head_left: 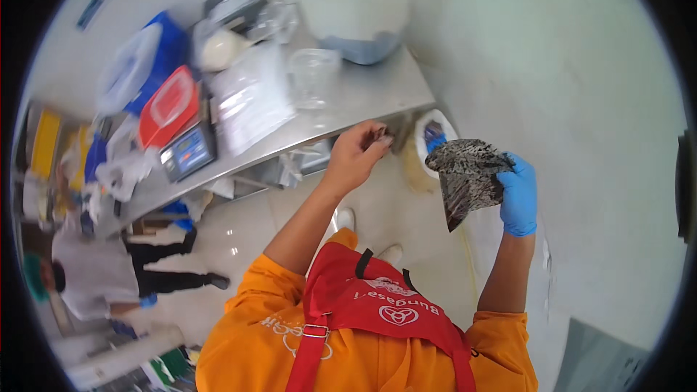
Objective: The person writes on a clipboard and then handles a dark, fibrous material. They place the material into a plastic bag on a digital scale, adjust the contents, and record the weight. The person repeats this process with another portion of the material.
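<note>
My right hand [518,194], in a blue glove, is closed on the edge of a thin black-and-grey speckled sheet [470,174]. The sheet is crumpled and folded, with a pointed dark corner hanging down; whether it is a bag or a loose sheet I cannot tell. My left hand [357,154] is bare. Its fingers are curled together around a small dark scrap [383,135], too blurred to name. Beyond and between my hands stands a cream bin [415,170], partly covered by the sheet, with blue and dark stuff showing inside its rim.
A steel table [367,98] runs along the far left. On it are a large white tub [350,0], a clear plastic container [314,76], plastic bags [254,98] and a scale [190,151] under a red tray [170,105]. A co-worker [98,265] stands at left.
</note>
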